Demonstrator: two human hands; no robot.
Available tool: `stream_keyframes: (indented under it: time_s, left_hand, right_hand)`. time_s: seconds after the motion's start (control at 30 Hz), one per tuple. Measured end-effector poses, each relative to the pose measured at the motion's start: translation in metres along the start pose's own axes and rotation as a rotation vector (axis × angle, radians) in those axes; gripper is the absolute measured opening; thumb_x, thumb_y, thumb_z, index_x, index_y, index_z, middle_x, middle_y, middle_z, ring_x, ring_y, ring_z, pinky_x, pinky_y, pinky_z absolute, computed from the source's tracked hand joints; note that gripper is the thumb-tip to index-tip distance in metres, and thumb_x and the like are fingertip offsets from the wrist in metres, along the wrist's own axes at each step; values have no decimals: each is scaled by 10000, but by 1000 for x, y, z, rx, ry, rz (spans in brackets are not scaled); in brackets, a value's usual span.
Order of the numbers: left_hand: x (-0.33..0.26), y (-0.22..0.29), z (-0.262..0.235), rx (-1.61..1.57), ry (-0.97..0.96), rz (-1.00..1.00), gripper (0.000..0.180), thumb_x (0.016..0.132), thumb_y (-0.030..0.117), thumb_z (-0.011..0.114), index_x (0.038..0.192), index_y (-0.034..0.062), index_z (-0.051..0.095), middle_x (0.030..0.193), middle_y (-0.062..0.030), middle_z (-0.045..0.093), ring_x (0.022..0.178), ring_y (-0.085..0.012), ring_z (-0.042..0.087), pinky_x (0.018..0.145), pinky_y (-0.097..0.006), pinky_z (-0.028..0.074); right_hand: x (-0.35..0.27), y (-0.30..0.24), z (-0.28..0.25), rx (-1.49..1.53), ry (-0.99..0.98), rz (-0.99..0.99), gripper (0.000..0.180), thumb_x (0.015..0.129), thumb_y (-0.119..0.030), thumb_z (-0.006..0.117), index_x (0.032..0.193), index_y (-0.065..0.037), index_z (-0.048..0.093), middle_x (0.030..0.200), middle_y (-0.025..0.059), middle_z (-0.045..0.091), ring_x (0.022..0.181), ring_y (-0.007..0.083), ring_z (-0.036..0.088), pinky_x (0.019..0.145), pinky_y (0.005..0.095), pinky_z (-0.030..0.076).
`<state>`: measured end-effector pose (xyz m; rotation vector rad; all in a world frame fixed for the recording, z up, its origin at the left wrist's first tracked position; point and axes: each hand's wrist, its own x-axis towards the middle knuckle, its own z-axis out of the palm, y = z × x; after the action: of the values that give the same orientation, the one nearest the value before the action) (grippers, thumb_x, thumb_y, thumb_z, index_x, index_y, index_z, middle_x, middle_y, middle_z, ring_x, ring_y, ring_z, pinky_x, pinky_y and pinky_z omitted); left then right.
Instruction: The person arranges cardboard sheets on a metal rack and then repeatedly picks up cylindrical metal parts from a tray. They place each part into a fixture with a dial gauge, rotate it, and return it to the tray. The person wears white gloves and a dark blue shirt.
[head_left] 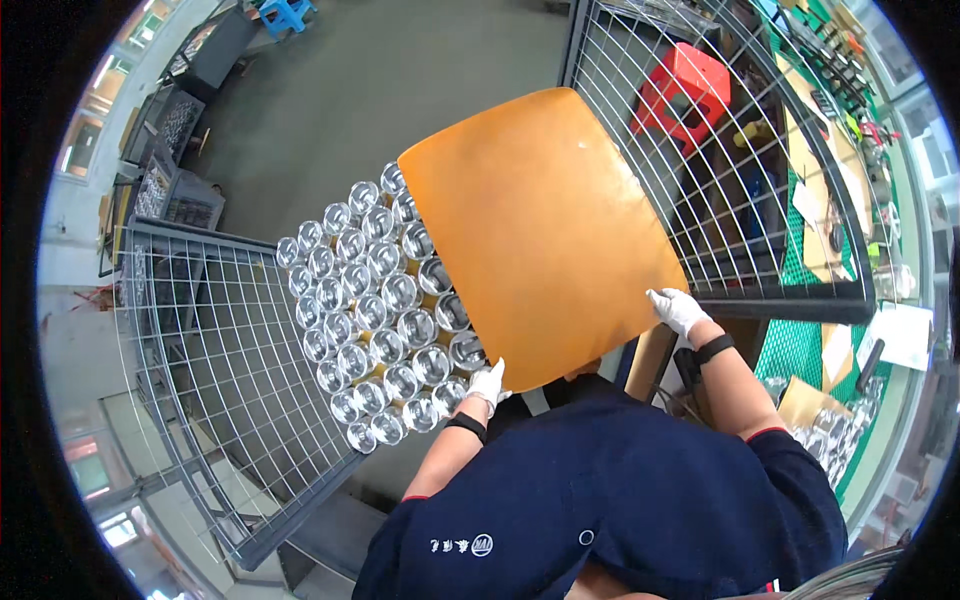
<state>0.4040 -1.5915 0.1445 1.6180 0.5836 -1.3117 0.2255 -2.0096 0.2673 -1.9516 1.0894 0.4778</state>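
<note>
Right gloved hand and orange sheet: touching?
Touching: head view shows the right hand gripping the orange sheet by its near right corner, thumb on top.

Sheet [545, 240]: orange-brown, smooth, low satin sheen; exact material not clear from where I stand. Round pieces [385, 347]: clear to silvery, highly glossy; glass, plastic or metal, cannot tell. Gloves [680, 312]: white cloth, matt. Shirt [650, 480]: navy cloth, matt, softly creased. Wire panels [240, 370]: metal mesh, dark metal frames [800, 303]. Stool [702, 75]: red plastic, glossy. Floor [340, 90]: grey, smooth, dull. Paper [900, 335]: white, matt.
</note>
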Motion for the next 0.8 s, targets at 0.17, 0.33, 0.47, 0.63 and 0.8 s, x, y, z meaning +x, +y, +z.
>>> stream_keyframes:
  time_s: [0.17,0.33,0.47,0.63,0.8]
  left_hand:
    - [0,-3,6,-160,52,-15,511,991,509,584,1145,24,625,996,-114,692,861,-234,689,660,-379,570]
    - [-44,22,-9,184,242,68,768,989,667,411,1161,-36,666,1109,-196,704,995,-319,673,825,-425,531]
    - [-93,66,-18,419,462,256,854,985,693,324,1178,-60,677,1057,-267,707,1055,-384,657,896,-444,479]
    - [-167,111,-3,536,604,448,684,989,589,486,1071,-56,699,995,-281,707,974,-395,682,844,-445,499]
    - [-247,136,3,511,638,524,522,936,481,666,857,-33,717,790,-231,701,767,-372,689,714,-430,525]
  right_hand:
    - [75,1,-32,-94,150,-67,589,971,-476,573,1250,39,634,1246,263,656,1200,401,607,1025,415,474]
    - [109,5,-38,-181,281,55,524,936,-461,603,1190,-7,663,1178,249,682,1144,409,627,980,442,494]
    - [121,20,-34,-37,299,220,787,957,-590,509,1450,22,476,1355,314,577,1325,393,526,1105,415,392]
    - [137,58,-13,120,267,22,741,1006,-626,389,1247,22,655,1210,281,664,1178,411,613,994,430,454]
    - [112,68,26,897,280,-90,582,1020,-493,509,1339,-18,617,1311,121,660,1184,252,620,987,364,477]
